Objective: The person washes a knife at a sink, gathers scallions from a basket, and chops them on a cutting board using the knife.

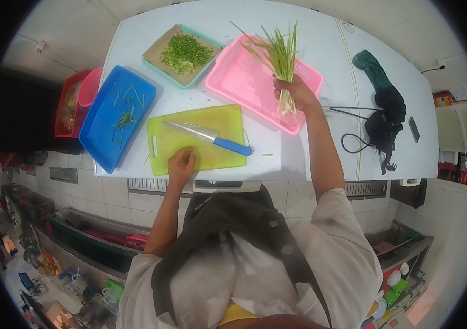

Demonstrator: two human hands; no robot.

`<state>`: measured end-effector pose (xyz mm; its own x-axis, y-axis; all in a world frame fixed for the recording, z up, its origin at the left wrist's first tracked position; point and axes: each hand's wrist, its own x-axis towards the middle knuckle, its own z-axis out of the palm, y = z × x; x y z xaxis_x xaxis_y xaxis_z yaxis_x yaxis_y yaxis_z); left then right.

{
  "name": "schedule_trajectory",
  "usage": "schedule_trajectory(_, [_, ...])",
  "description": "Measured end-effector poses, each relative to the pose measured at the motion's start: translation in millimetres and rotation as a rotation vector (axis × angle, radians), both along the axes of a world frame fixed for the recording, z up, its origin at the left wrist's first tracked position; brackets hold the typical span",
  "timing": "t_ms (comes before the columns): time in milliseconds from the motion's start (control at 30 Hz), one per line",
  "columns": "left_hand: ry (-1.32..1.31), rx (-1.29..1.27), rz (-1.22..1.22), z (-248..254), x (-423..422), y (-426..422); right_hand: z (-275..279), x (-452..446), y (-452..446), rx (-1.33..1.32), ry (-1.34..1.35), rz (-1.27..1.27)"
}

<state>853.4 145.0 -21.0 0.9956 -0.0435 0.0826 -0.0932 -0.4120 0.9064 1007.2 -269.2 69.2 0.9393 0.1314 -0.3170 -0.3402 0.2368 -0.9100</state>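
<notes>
A bunch of green onions point(282, 57) is held in my right hand point(297, 93), above the right part of a pink basket point(239, 71). Its white ends point toward me. My left hand point(182, 163) rests at the front edge of a yellow-green cutting board point(222, 118), fingers curled; whether anything is inside them is hidden. Across the board lies a knife point(195, 130), its blue handle reaching past the right edge. Behind the board, chopped green onions point(187, 54) sit on brown paper in a teal tray point(207, 68).
At the left, a blue tray point(107, 129) holds green scraps. Beyond it are a red crate point(64, 131) and a pink container point(89, 86). Black straps point(384, 123), a dark green item point(370, 68) and a phone-like object point(413, 129) lie at the table's right.
</notes>
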Motion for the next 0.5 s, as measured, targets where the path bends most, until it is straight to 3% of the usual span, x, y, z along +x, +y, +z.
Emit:
schedule_trajectory(133, [0.068, -0.103, 0.003, 1.5, 0.3, 2.5, 14.5, 1.8, -5.8, 0.213, -0.083, -0.133])
schedule_trajectory(233, [0.067, -0.148, 0.02, 1.4, 1.3, 4.9, 21.9, 5.7, -12.2, 0.471, -0.232, -0.055])
schedule_trajectory(433, [0.127, -0.18, 0.044, 4.1, 3.8, 4.7, 9.6, 23.3, 4.3, 0.846, -0.1, -0.39])
schedule_trajectory(500, [0.163, -0.301, 0.071, 13.7, 7.1, 1.4, 8.5, 15.0, 17.7, 0.901, -0.093, -0.429])
